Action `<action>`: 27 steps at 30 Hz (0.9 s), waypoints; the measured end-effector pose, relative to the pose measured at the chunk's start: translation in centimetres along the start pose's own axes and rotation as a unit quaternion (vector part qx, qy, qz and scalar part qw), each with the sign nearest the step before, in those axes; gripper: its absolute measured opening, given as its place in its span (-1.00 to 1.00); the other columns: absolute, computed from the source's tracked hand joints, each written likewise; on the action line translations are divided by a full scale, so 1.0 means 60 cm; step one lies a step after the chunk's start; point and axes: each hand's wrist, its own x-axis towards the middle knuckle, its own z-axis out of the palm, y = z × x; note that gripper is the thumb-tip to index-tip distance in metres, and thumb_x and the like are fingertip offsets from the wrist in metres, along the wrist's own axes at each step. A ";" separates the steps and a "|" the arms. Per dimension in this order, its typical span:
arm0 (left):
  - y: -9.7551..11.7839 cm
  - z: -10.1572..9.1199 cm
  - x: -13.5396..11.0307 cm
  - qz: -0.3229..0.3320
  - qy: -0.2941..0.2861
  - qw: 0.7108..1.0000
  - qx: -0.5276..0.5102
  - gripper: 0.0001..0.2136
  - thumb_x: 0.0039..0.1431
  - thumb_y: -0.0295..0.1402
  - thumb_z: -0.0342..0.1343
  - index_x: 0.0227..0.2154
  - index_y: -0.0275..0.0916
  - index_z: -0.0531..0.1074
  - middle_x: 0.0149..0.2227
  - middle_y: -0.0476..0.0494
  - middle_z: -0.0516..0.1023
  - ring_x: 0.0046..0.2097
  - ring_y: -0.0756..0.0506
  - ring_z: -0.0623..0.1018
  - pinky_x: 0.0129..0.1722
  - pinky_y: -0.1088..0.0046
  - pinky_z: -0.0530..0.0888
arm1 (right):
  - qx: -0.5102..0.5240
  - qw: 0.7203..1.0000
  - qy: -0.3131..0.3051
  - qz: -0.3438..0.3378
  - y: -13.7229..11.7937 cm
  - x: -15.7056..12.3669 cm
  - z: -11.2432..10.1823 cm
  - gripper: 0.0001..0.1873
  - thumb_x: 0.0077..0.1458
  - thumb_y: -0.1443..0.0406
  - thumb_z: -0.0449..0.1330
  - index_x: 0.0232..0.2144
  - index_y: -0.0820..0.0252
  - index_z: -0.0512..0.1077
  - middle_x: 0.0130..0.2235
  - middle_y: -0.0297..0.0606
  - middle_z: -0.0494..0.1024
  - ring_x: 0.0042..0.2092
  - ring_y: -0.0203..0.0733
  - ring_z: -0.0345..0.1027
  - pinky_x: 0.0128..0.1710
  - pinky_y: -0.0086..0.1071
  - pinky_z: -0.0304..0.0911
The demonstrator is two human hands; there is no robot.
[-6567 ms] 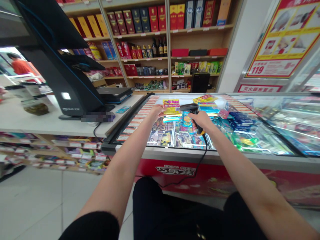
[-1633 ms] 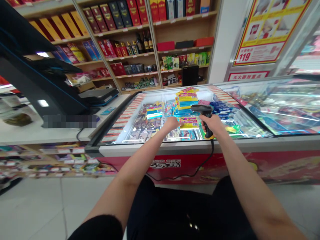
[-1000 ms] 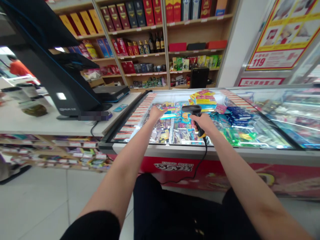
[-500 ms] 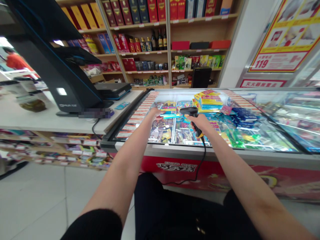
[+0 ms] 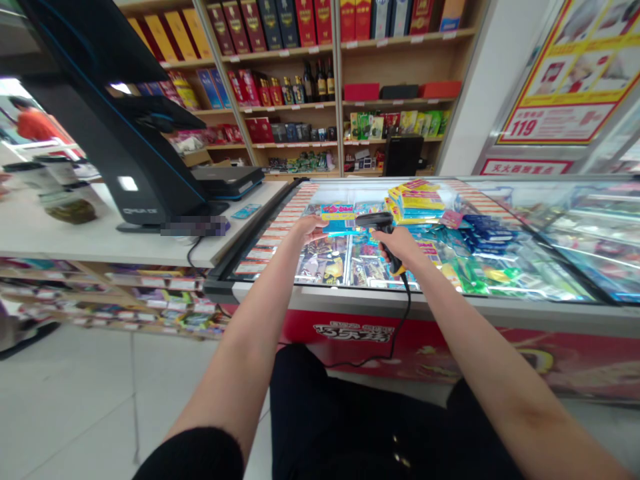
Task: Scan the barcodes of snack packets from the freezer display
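My left hand point(image 5: 309, 229) is closed on a flat blue, yellow and pink packet point(image 5: 337, 218) and holds it tilted above the glass lid of the freezer chest point(image 5: 380, 303). My right hand point(image 5: 400, 246) grips a black corded barcode scanner point(image 5: 376, 222) by its handle, its head level with the packet and just right of it. The scanner's black cable point(image 5: 400, 330) hangs down over the freezer's red front. A stack of similar yellow and blue packets point(image 5: 415, 200) lies on the lid behind the scanner.
A white counter point(image 5: 100, 240) to the left carries a black checkout terminal point(image 5: 125, 153) and a flat black device point(image 5: 227, 180). Shelves of boxes and bottles point(image 5: 310, 87) line the back wall. A person in orange point(image 5: 33, 123) stands far left. Tiled floor lies below left.
My left hand has lifted the packet off the freezer lid and tilted it up beside the scanner head. My right hand and the scanner have barely moved in the last half second.
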 end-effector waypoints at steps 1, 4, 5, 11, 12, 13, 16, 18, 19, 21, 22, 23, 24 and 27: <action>0.001 0.003 -0.004 0.002 0.000 1.000 -0.001 -0.72 -0.11 -0.63 0.31 -0.47 -0.26 0.31 -0.51 0.05 0.45 -0.32 0.02 0.58 -0.14 0.39 0.60 | -0.002 1.000 0.002 0.002 0.001 -0.001 -0.001 -0.68 0.08 0.29 0.22 -0.66 0.19 0.27 -0.72 -0.35 0.32 -0.72 -0.35 0.16 -0.76 -0.48 0.13; 0.004 0.010 -0.013 0.009 -0.007 1.000 0.002 -0.69 -0.13 -0.62 0.34 -0.48 -0.26 0.29 -0.52 0.07 0.44 -0.34 0.03 0.57 -0.14 0.38 0.60 | -0.006 1.000 0.006 0.002 0.002 -0.002 -0.004 -0.67 0.06 0.27 0.24 -0.66 0.18 0.27 -0.72 -0.35 0.32 -0.72 -0.35 0.15 -0.76 -0.48 0.12; 0.004 0.011 -0.015 0.011 -0.007 1.000 0.003 -0.69 -0.13 -0.62 0.34 -0.48 -0.26 0.29 -0.53 0.08 0.43 -0.35 0.03 0.56 -0.14 0.38 0.60 | -0.006 1.000 0.005 0.001 0.003 -0.003 -0.005 -0.67 0.06 0.26 0.24 -0.66 0.18 0.26 -0.72 -0.35 0.32 -0.72 -0.35 0.15 -0.76 -0.48 0.12; 0.003 0.016 -0.024 0.010 -0.005 1.000 0.007 -0.69 -0.13 -0.60 0.35 -0.48 -0.25 0.28 -0.53 0.09 0.44 -0.36 0.03 0.57 -0.14 0.39 0.59 | -0.007 1.000 0.007 -0.001 0.000 -0.012 -0.010 -0.67 0.07 0.28 0.23 -0.66 0.18 0.26 -0.72 -0.35 0.32 -0.72 -0.35 0.15 -0.76 -0.48 0.13; 0.003 0.016 -0.025 0.009 -0.004 1.000 0.007 -0.68 -0.14 -0.59 0.36 -0.48 -0.25 0.28 -0.52 0.08 0.45 -0.35 0.03 0.58 -0.14 0.38 0.58 | -0.007 1.000 0.007 -0.002 0.000 -0.013 -0.010 -0.67 0.07 0.28 0.23 -0.66 0.18 0.26 -0.72 -0.35 0.32 -0.72 -0.35 0.15 -0.76 -0.48 0.13; 0.003 0.017 -0.026 0.009 -0.003 1.000 0.007 -0.67 -0.15 -0.58 0.37 -0.48 -0.25 0.28 -0.52 0.08 0.45 -0.35 0.02 0.58 -0.13 0.38 0.58 | -0.007 1.000 0.007 -0.002 0.000 -0.013 -0.011 -0.67 0.07 0.28 0.23 -0.66 0.18 0.26 -0.72 -0.36 0.32 -0.72 -0.36 0.15 -0.76 -0.49 0.13; 0.003 0.017 -0.027 0.008 -0.001 1.000 0.007 -0.68 -0.14 -0.57 0.36 -0.48 -0.25 0.27 -0.54 0.09 0.43 -0.36 0.03 0.58 -0.13 0.38 0.58 | -0.007 1.000 0.008 0.002 0.001 -0.014 -0.013 -0.68 0.05 0.27 0.25 -0.65 0.17 0.26 -0.72 -0.37 0.31 -0.73 -0.35 0.15 -0.76 -0.49 0.13; 0.002 0.018 -0.027 0.011 -0.002 1.000 0.002 -0.70 -0.13 -0.59 0.34 -0.48 -0.24 0.28 -0.54 0.10 0.44 -0.37 0.03 0.57 -0.14 0.39 0.58 | -0.004 1.000 0.006 -0.001 0.002 -0.014 -0.015 -0.68 0.05 0.27 0.25 -0.65 0.18 0.27 -0.72 -0.37 0.31 -0.73 -0.35 0.15 -0.76 -0.49 0.13; 0.002 0.020 -0.028 0.011 -0.006 1.000 -0.002 -0.71 -0.12 -0.60 0.32 -0.47 -0.24 0.29 -0.53 0.09 0.45 -0.37 0.04 0.57 -0.14 0.40 0.57 | -0.002 1.000 0.006 -0.002 0.003 -0.015 -0.017 -0.68 0.05 0.28 0.24 -0.65 0.18 0.27 -0.72 -0.37 0.31 -0.73 -0.35 0.15 -0.76 -0.48 0.13; 0.001 0.024 -0.029 0.008 -0.011 1.000 -0.004 -0.74 -0.10 -0.61 0.29 -0.46 -0.24 0.30 -0.50 0.06 0.49 -0.39 0.05 0.55 -0.18 0.43 0.56 | 0.003 1.000 0.008 -0.004 0.004 -0.018 -0.022 -0.68 0.07 0.30 0.22 -0.66 0.19 0.27 -0.72 -0.36 0.32 -0.73 -0.36 0.14 -0.76 -0.48 0.13; 0.000 0.027 -0.030 0.004 -0.009 1.000 -0.002 -0.76 -0.09 -0.62 0.27 -0.47 -0.24 0.31 -0.50 0.06 0.49 -0.42 0.06 0.53 -0.22 0.47 0.55 | 0.004 1.000 0.010 -0.003 0.005 -0.020 -0.025 -0.68 0.08 0.30 0.21 -0.66 0.19 0.27 -0.73 -0.36 0.31 -0.74 -0.36 0.14 -0.76 -0.48 0.13; -0.001 0.032 -0.031 -0.001 -0.004 1.000 0.003 -0.77 -0.07 -0.61 0.25 -0.48 -0.24 0.32 -0.52 0.06 0.47 -0.45 0.08 0.50 -0.26 0.51 0.53 | 0.005 1.000 0.013 -0.001 0.006 -0.023 -0.029 -0.68 0.08 0.31 0.20 -0.67 0.19 0.27 -0.73 -0.36 0.31 -0.74 -0.36 0.13 -0.76 -0.48 0.12; -0.002 0.037 -0.033 -0.004 0.002 1.000 0.008 -0.79 -0.06 -0.61 0.24 -0.49 -0.24 0.32 -0.54 0.07 0.45 -0.48 0.10 0.47 -0.31 0.56 0.51 | 0.006 1.000 0.016 -0.001 0.008 -0.026 -0.034 -0.68 0.08 0.31 0.19 -0.67 0.19 0.27 -0.74 -0.36 0.30 -0.75 -0.36 0.13 -0.76 -0.48 0.12; -0.007 0.057 -0.043 -0.011 -0.003 1.000 0.015 -0.82 -0.05 -0.61 0.23 -0.51 -0.26 0.36 -0.57 0.07 0.43 -0.52 0.13 0.42 -0.41 0.66 0.43 | 0.015 0.999 0.030 -0.006 0.019 -0.037 -0.052 -0.70 0.07 0.31 0.20 -0.66 0.20 0.28 -0.74 -0.37 0.31 -0.74 -0.35 0.15 -0.75 -0.48 0.13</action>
